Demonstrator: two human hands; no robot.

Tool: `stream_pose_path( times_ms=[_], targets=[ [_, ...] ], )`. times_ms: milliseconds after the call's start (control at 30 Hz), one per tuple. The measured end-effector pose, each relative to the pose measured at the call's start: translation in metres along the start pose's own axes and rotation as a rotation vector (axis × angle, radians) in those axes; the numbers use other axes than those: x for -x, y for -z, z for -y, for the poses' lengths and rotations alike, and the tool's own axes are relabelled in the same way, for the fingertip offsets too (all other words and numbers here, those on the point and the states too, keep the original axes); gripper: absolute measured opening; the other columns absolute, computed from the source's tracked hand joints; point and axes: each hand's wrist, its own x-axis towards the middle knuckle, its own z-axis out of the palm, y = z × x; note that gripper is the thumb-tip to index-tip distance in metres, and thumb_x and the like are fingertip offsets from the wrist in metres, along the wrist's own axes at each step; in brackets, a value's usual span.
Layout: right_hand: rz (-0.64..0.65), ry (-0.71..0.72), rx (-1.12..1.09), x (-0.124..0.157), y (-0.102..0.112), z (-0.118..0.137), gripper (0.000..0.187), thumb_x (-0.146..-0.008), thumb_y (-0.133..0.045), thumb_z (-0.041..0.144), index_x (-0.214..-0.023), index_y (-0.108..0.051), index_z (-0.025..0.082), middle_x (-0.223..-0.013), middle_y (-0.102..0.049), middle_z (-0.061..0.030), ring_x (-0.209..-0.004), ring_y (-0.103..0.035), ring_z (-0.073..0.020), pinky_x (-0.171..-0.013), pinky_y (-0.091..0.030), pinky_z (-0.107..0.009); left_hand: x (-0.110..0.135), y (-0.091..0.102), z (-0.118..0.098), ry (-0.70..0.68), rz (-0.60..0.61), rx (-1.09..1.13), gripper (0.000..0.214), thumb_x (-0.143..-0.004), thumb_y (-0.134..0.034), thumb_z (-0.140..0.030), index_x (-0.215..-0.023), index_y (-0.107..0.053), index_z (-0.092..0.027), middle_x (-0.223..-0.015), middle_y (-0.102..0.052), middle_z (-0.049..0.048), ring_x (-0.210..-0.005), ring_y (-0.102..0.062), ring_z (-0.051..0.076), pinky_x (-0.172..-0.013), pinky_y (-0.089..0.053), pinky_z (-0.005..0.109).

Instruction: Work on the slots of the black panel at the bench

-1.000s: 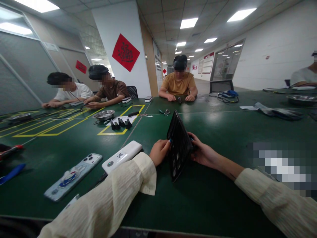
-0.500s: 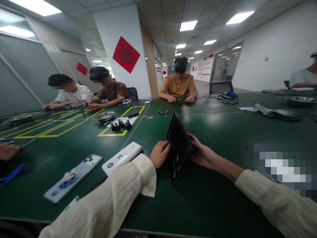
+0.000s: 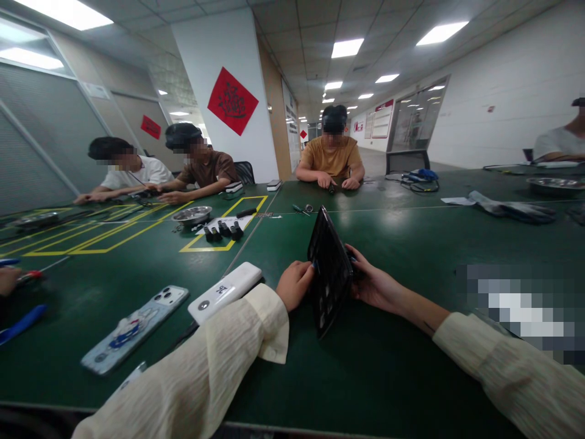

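Holding blk panel (image 3: 328, 283): R hand (image 3: 375, 283) clamped, L hand (image 3: 295, 286) grip unclear; phone (image 3: 137, 330), wht device (image 3: 225, 291) near L sleeve (image 3: 196, 366).

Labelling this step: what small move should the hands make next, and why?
Perhaps turn the black panel slightly more face-on with the right hand: it is held tilted, its dark face seen at a steep slant, so details where the left hand meets it are unclear.

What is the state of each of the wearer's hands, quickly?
Left hand: fingers curled at the black panel; grip cannot be told.
Right hand: closed, holding the panel's right side.
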Motion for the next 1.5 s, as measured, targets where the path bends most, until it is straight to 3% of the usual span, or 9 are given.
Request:
stream_pose_path(
  times_ms=[200, 367, 467, 767, 933, 1167, 1400, 1500],
  targets=[
    [-0.030, -0.010, -0.006, -0.0005, 0.0004, -0.0007, 0.055, -0.083, -0.046, 0.029, -0.129, -0.023, 0.048, -0.076, -0.052, 0.0006, -0.051, -0.048, -0.0098, -0.047, -0.037, -0.022, 0.0004, -0.0037, 0.0033, 0.090, -0.005, -0.001, 0.053, -0.088, -0.016, -0.046, -0.059, -0.049, -0.017, -0.061, -0.052, 0.0027, -0.065, -0.050, 0.016, -0.064, -0.038, 0.028],
    [-0.036, -0.011, -0.017, -0.0001, -0.0002, -0.0014, 0.059, -0.082, -0.050, 0.028, -0.130, -0.022, 0.049, -0.073, -0.052, 0.0020, -0.050, -0.047, -0.0095, -0.046, -0.037, -0.022, 0.0011, -0.0036, 0.0018, 0.029, -0.088, -0.054, 0.044, -0.088, -0.022, -0.041, -0.063, -0.050, -0.018, -0.069, -0.055, 0.0046, -0.082, -0.050, 0.019, -0.075, -0.040, 0.030],
    [-0.039, -0.006, -0.029, 0.0005, -0.0002, -0.0016, 0.061, -0.081, -0.051, 0.027, -0.130, -0.022, 0.048, -0.071, -0.051, 0.0025, -0.049, -0.046, -0.0097, -0.045, -0.036, -0.022, 0.0016, -0.0015, -0.0004, 0.008, -0.124, -0.078, 0.038, -0.088, -0.025, -0.038, -0.065, -0.048, -0.019, -0.069, -0.054, 0.0038, -0.081, -0.050, 0.018, -0.074, -0.040, 0.030],
    [-0.062, -0.017, -0.031, 0.0022, -0.0031, 0.0004, 0.065, -0.079, -0.053, 0.025, -0.132, -0.022, 0.045, -0.067, -0.052, 0.0034, -0.048, -0.046, -0.0097, -0.045, -0.037, -0.021, 0.0010, 0.0022, 0.0017, -0.055, -0.080, -0.164, 0.042, -0.089, -0.022, -0.039, -0.062, -0.047, -0.019, -0.065, -0.052, 0.0033, -0.076, -0.050, 0.018, -0.070, -0.042, 0.030],
    [-0.043, 0.002, -0.042, 0.0040, -0.0052, 0.0004, 0.065, -0.079, -0.054, 0.026, -0.133, -0.022, 0.043, -0.083, -0.059, 0.0015, -0.057, -0.053, -0.0116, -0.049, -0.041, -0.023, 0.0054, 0.0030, -0.0036, -0.161, -0.115, -0.240, 0.031, -0.087, -0.027, -0.028, -0.073, -0.052, -0.017, -0.080, -0.057, 0.0081, -0.089, -0.049, 0.020, -0.082, -0.040, 0.035],
    [-0.030, 0.017, 0.004, 0.0018, -0.0009, -0.0016, 0.063, -0.080, -0.052, 0.030, -0.133, -0.020, 0.044, -0.100, -0.060, 0.0003, -0.068, -0.058, -0.0142, -0.050, -0.044, -0.025, 0.0062, 0.0030, -0.0047, -0.147, -0.082, -0.210, 0.027, -0.085, -0.028, -0.026, -0.076, -0.051, -0.018, -0.082, -0.056, 0.0075, -0.089, -0.049, 0.020, -0.081, -0.042, 0.035],
    [-0.042, 0.002, -0.029, 0.0020, -0.0013, -0.0019, 0.061, -0.081, -0.051, 0.025, -0.132, -0.023, 0.044, -0.084, -0.059, 0.0020, -0.056, -0.053, -0.0113, -0.046, -0.040, -0.023, 0.0044, 0.0035, -0.0044, -0.149, -0.041, -0.255, 0.034, -0.088, -0.024, -0.028, -0.072, -0.052, -0.017, -0.077, -0.056, 0.0069, -0.086, -0.050, 0.019, -0.079, -0.042, 0.033],
    [-0.044, 0.007, -0.033, 0.0026, -0.0023, -0.0015, 0.061, -0.081, -0.051, 0.025, -0.132, -0.024, 0.044, -0.075, -0.057, 0.0030, -0.052, -0.050, -0.0106, -0.044, -0.038, -0.021, 0.0043, 0.0030, -0.0047, -0.127, -0.062, -0.275, 0.035, -0.088, -0.026, -0.029, -0.073, -0.056, -0.016, -0.080, -0.058, 0.0074, -0.089, -0.051, 0.020, -0.083, -0.039, 0.037]
  ],
)
